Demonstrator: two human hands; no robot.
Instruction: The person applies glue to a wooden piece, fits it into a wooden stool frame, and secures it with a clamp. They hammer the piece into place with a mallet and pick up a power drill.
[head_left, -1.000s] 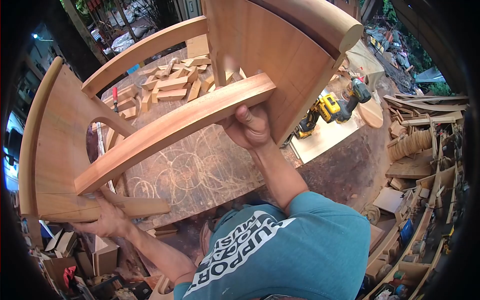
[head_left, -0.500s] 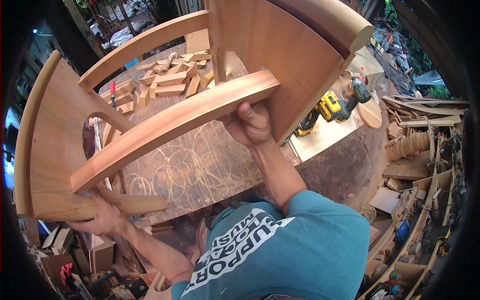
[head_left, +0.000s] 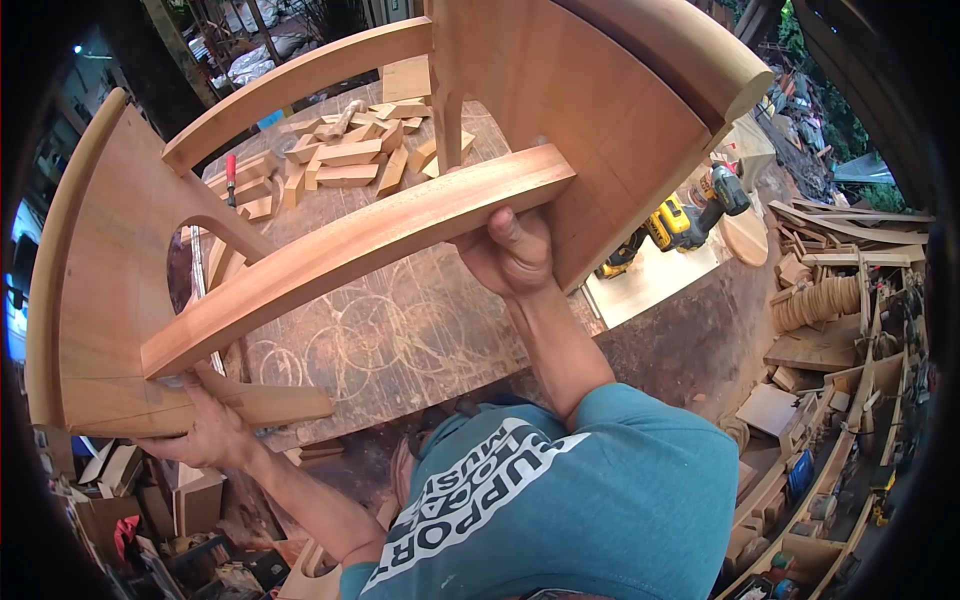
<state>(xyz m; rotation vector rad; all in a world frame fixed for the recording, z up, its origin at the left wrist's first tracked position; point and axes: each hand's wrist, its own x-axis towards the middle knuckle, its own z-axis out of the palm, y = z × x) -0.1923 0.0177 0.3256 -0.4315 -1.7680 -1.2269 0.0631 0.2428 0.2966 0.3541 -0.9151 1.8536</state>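
Observation:
A large wooden frame (head_left: 360, 255), with curved rails joining two broad panels, is held up over the workbench. My left hand (head_left: 208, 428) grips its lower left end, thumb up and fingers partly hidden beneath the wood. Near the right end of the front rail, my right hand (head_left: 510, 252) is wrapped around the rail from below, its thumb on the near face and its other fingers mostly hidden. The wide right panel (head_left: 600, 130) rises just beyond that hand, and the left panel (head_left: 115, 250) stands above my left hand.
Cut wood blocks (head_left: 350, 152) lie piled on the workbench (head_left: 390, 330). A red-handled clamp (head_left: 231, 180) is at the left. Yellow-and-black power drills (head_left: 680, 222) rest on a pale board (head_left: 640, 285). Shelves with a rope coil (head_left: 815, 303) and wood scraps line the right side.
The right end of the wooden frame has moved slightly to the right, along with my right hand. Both hands keep their hold.

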